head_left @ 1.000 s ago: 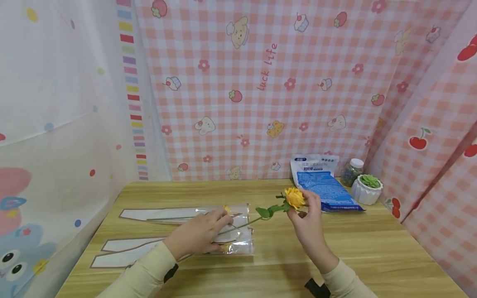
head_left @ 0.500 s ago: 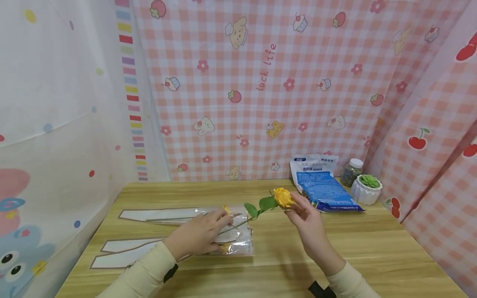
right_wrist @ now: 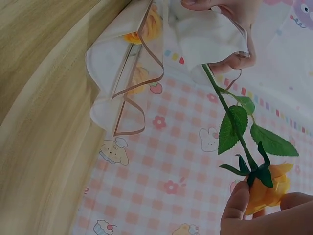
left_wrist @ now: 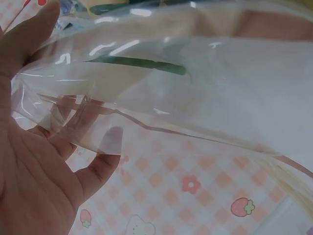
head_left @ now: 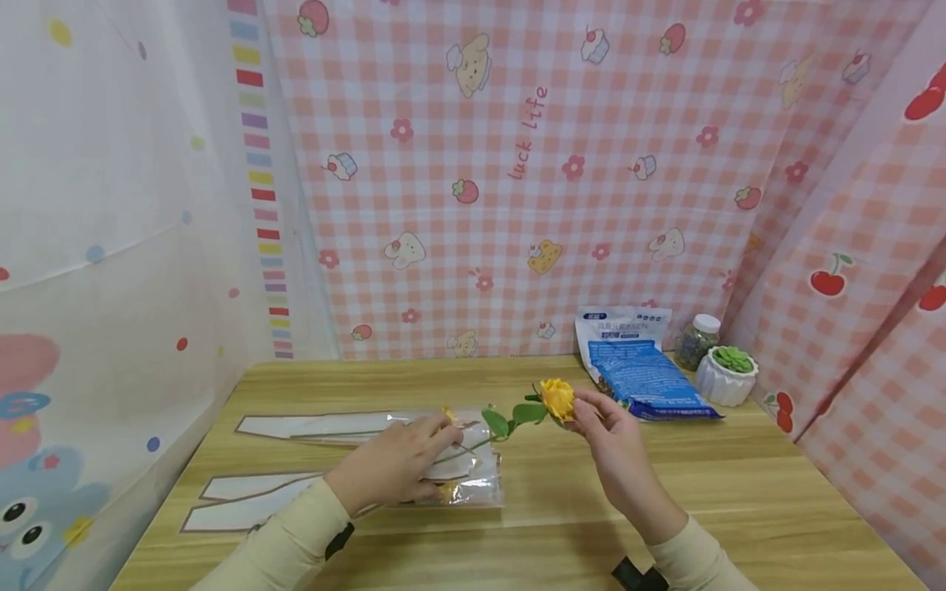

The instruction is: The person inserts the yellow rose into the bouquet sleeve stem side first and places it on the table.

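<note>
A yellow artificial rose (head_left: pixel 557 399) with green leaves points its stem leftward over the table. My right hand (head_left: pixel 621 451) pinches the rose at its bloom, thumb near the sepals in the right wrist view. My left hand (head_left: pixel 395 461) holds the mouth of a clear plastic flower sleeve (left_wrist: pixel 220 103) with a brown border, some fingers seen through the film. The green stem end (left_wrist: pixel 146 64) lies within the sleeve in the left wrist view. Beneath the left hand lie more sleeves, with yellow blooms (right_wrist: pixel 146 24) showing through the plastic.
Another sleeve (head_left: pixel 314 425) lies farther back on the wooden table (head_left: pixel 562 533). At the back right stand a blue and white pouch (head_left: pixel 643 373), a lidded jar (head_left: pixel 697 345) and a white potted succulent (head_left: pixel 727 379). Patterned curtains close off the back and sides.
My right hand has moved left with the rose, and its stem has slid farther into the sleeve. The rose has also turned and dipped slightly. My left hand has stayed in place.
</note>
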{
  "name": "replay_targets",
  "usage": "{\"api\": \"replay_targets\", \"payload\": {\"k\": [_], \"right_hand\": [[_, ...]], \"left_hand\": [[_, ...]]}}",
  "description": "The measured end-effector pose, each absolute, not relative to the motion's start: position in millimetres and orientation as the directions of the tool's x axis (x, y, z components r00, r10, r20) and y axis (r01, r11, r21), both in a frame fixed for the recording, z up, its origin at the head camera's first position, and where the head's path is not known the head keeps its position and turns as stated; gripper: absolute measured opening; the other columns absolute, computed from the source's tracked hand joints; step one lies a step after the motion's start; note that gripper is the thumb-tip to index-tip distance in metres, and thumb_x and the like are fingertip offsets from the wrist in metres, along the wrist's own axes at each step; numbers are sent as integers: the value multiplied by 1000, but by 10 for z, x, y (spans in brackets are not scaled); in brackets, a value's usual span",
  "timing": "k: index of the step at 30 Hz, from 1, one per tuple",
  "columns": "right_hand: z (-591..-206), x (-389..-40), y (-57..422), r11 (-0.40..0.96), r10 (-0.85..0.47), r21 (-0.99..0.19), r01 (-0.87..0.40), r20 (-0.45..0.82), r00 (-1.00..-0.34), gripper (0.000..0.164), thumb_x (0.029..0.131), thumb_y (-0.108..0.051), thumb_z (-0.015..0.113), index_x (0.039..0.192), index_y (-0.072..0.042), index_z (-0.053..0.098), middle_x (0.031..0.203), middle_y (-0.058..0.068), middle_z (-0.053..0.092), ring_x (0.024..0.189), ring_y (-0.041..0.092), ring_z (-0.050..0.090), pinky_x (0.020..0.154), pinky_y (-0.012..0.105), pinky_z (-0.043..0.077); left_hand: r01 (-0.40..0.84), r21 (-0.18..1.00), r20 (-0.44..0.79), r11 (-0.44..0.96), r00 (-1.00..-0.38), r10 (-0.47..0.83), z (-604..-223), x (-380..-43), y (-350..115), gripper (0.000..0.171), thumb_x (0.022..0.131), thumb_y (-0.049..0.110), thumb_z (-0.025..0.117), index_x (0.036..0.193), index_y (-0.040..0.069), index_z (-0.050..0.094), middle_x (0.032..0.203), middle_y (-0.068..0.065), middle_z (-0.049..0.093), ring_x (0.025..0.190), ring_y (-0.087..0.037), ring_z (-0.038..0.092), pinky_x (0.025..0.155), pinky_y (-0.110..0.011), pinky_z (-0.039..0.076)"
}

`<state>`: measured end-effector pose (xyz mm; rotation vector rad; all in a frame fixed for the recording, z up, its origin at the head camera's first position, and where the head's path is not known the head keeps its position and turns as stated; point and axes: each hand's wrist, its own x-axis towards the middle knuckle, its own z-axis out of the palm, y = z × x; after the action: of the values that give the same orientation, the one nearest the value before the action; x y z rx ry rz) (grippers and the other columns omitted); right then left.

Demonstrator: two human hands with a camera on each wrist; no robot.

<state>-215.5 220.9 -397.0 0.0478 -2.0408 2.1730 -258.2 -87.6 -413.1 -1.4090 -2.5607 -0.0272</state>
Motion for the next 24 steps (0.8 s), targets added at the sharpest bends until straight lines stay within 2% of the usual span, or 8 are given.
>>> {"api": "replay_targets", "payload": {"k": [7, 13, 19, 24], "right_hand": [[-4002, -2147, 2239, -24, -15, -982, -190, 190, -982, 37, 106, -1, 48, 143, 3, 46, 146, 15, 44, 117, 12, 61, 96, 26, 52], [-4011, -2131, 2185, -32, -44, -978, -204, 205, -978, 36, 103, 8, 48, 139, 6, 48, 142, 15, 47, 114, 13, 64, 96, 27, 52], [-4043, -2123, 2139, -42, -64, -962, -269, 271, -960, 34, 101, 8, 52, 135, 7, 53, 131, 9, 55, 109, 13, 66, 96, 28, 52], [-4068, -2108, 2111, -64, -106, -946, -317, 323, -941, 29, 101, 4, 55, 129, 9, 55, 133, 1, 57, 111, 13, 65, 95, 28, 53]], "left_hand": [[832, -95, 214, 547, -519, 827, -4110, -2591, -906, 71, 78, 50, 84, 130, 16, 49, 115, 0, 52, 92, -10, 55, 68, -30, 53], [832, -121, 213, 541, -510, 833, -4102, -2593, -903, 71, 79, 49, 84, 131, 17, 49, 115, 1, 51, 92, -10, 55, 68, -31, 54], [831, -122, 199, 543, -515, 834, -4113, -2588, -895, 70, 81, 49, 83, 133, 17, 49, 117, 1, 49, 94, -10, 53, 71, -31, 54], [842, -99, 194, 530, -506, 840, -4116, -2571, -894, 75, 82, 49, 82, 138, 14, 47, 120, -1, 50, 96, -10, 54, 78, -32, 55]]}}
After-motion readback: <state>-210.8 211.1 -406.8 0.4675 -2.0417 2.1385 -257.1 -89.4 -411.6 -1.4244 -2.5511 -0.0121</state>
